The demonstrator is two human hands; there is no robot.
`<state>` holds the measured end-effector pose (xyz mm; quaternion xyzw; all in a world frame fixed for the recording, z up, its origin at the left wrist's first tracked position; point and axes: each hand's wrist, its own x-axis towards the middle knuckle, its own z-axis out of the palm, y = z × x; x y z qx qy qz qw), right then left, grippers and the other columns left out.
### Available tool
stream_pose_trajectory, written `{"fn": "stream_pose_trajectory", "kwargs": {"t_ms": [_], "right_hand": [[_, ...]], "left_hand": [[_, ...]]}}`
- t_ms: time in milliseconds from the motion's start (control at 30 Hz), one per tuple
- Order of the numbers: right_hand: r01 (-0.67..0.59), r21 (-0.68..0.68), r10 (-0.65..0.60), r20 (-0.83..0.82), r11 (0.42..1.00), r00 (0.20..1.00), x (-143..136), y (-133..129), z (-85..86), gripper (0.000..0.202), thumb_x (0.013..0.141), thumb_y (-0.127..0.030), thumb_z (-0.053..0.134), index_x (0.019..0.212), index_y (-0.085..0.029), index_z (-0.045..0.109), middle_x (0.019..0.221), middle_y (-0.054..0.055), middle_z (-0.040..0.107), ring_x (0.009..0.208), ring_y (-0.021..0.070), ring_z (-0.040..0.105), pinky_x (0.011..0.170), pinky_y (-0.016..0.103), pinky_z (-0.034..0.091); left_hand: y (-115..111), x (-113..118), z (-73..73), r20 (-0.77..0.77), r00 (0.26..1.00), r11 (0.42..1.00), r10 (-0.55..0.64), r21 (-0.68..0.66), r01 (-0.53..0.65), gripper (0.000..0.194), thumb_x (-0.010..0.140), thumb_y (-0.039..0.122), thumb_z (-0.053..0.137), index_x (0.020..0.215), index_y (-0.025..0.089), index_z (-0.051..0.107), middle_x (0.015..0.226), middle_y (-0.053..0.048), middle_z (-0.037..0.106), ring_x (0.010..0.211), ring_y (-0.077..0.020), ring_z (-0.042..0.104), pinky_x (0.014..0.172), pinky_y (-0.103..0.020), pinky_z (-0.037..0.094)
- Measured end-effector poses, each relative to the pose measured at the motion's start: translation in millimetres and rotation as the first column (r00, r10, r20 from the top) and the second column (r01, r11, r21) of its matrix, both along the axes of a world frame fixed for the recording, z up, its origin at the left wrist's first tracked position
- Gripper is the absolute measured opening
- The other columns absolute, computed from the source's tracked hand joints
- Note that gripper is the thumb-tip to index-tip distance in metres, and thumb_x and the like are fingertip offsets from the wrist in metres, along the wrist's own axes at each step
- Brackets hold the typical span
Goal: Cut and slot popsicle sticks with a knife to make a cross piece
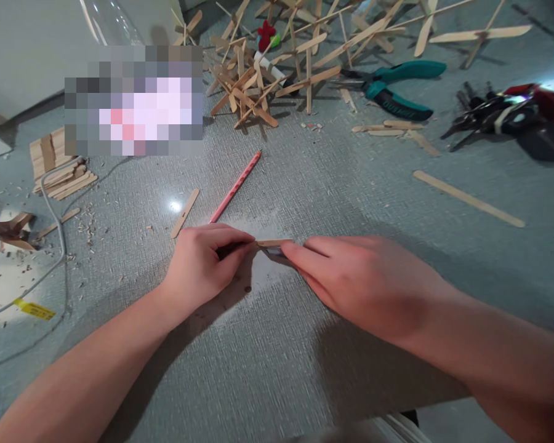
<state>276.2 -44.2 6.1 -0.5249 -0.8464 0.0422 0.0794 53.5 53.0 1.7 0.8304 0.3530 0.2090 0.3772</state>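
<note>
Between my two hands is a flat wooden craft stick (277, 242). My left hand (203, 258) pinches its left end between thumb and fingers. My right hand (360, 277) is closed round a knife, whose grey metal blade (273, 251) lies against the stick's near side. The knife's handle is hidden in my right fist. Just beyond my left hand are a short craft stick (185, 213) with a small dark slot and a red-pink pencil (236, 186).
Crossed-stick constructions (247, 92) crowd the back. Teal-handled pliers (397, 92) and dark tools (503, 117) lie at the back right, with a loose craft stick (468, 198) nearer. At left are stacked sticks (64, 166), a grey cable (61, 227) and wood shavings.
</note>
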Motion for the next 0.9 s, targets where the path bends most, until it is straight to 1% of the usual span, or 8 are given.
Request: {"fn": "stream_pose_trajectory", "kwargs": {"t_ms": [133, 233, 300, 433, 533, 733, 900], "right_hand": [[0.039, 0.023, -0.04, 0.086, 0.999, 0.995, -8, -6, 6.5, 0.032, 0.091, -0.006, 0.046, 0.106, -0.016, 0.072, 0.067, 0.002, 0.06, 0.053, 0.0141, 0.049, 0.053, 0.03, 0.026], [0.071, 0.086, -0.085, 0.168, 0.994, 0.982, -19, -11, 14.4, 0.034, 0.084, -0.001, 0.047, 0.101, -0.016, 0.072, 0.066, 0.004, 0.059, 0.053, 0.0156, 0.051, 0.053, 0.03, 0.029], [0.087, 0.126, -0.113, 0.211, 0.988, 0.971, -26, -13, 19.8, 0.033, 0.083, 0.001, 0.047, 0.096, -0.016, 0.073, 0.065, 0.005, 0.059, 0.052, 0.0165, 0.052, 0.052, 0.03, 0.032], [0.095, 0.211, -0.15, 0.266, 0.973, 0.952, -37, -14, 27.7, 0.032, 0.084, 0.002, 0.047, 0.09, -0.014, 0.074, 0.061, 0.006, 0.057, 0.05, 0.0189, 0.055, 0.049, 0.031, 0.033], [0.107, 0.25, -0.183, 0.303, 0.962, 0.935, -43, -13, 30.7, 0.033, 0.087, 0.001, 0.046, 0.091, -0.013, 0.075, 0.06, 0.006, 0.055, 0.049, 0.0204, 0.056, 0.047, 0.032, 0.034], [0.094, 0.24, -0.176, 0.347, 0.966, 0.921, -46, -10, 31.6, 0.035, 0.091, 0.0, 0.043, 0.094, -0.011, 0.077, 0.06, 0.006, 0.055, 0.051, 0.0207, 0.057, 0.047, 0.032, 0.037], [0.067, 0.231, -0.146, 0.347, 0.971, 0.926, -43, -5, 30.7, 0.036, 0.092, 0.0, 0.043, 0.094, -0.012, 0.076, 0.063, 0.006, 0.056, 0.053, 0.0202, 0.056, 0.049, 0.032, 0.036]], "left_hand": [[-1, 0, 0.0, -0.002, 1.0, 1.0, 0.01, -0.006, -0.01, 0.014, 0.09, 0.014, 0.068, 0.091, 0.021, 0.081, 0.083, -0.003, 0.08, 0.073, -0.0162, 0.074, 0.07, -0.028, 0.059], [-2, 0, 0.5, 0.0, 1.0, 1.0, 0.012, -0.022, -0.012, 0.015, 0.088, 0.012, 0.069, 0.091, 0.02, 0.081, 0.082, -0.003, 0.08, 0.071, -0.0155, 0.073, 0.067, -0.027, 0.058], [-2, -1, 1.0, 0.002, 1.0, 0.999, 0.005, -0.032, -0.005, 0.016, 0.087, 0.012, 0.07, 0.091, 0.021, 0.082, 0.08, -0.003, 0.079, 0.069, -0.0148, 0.072, 0.064, -0.026, 0.056], [-2, -1, 0.4, 0.004, 1.0, 0.999, 0.009, -0.04, -0.009, 0.017, 0.086, 0.011, 0.07, 0.091, 0.02, 0.082, 0.077, -0.002, 0.078, 0.066, -0.0138, 0.07, 0.061, -0.025, 0.053], [-2, -1, -1.6, 0.001, 1.0, 0.999, 0.015, -0.037, -0.015, 0.016, 0.086, 0.01, 0.07, 0.091, 0.019, 0.083, 0.076, -0.002, 0.077, 0.066, -0.0131, 0.069, 0.06, -0.025, 0.052], [-2, -1, -3.6, -0.004, 0.999, 0.999, 0.038, -0.024, -0.038, 0.016, 0.085, 0.009, 0.072, 0.09, 0.02, 0.083, 0.076, -0.003, 0.077, 0.067, -0.0134, 0.07, 0.06, -0.025, 0.052], [-3, -2, -3.3, 0.001, 0.999, 0.999, 0.039, -0.008, -0.039, 0.017, 0.084, 0.008, 0.071, 0.089, 0.019, 0.083, 0.076, -0.003, 0.077, 0.067, -0.0134, 0.07, 0.06, -0.025, 0.052]]}}
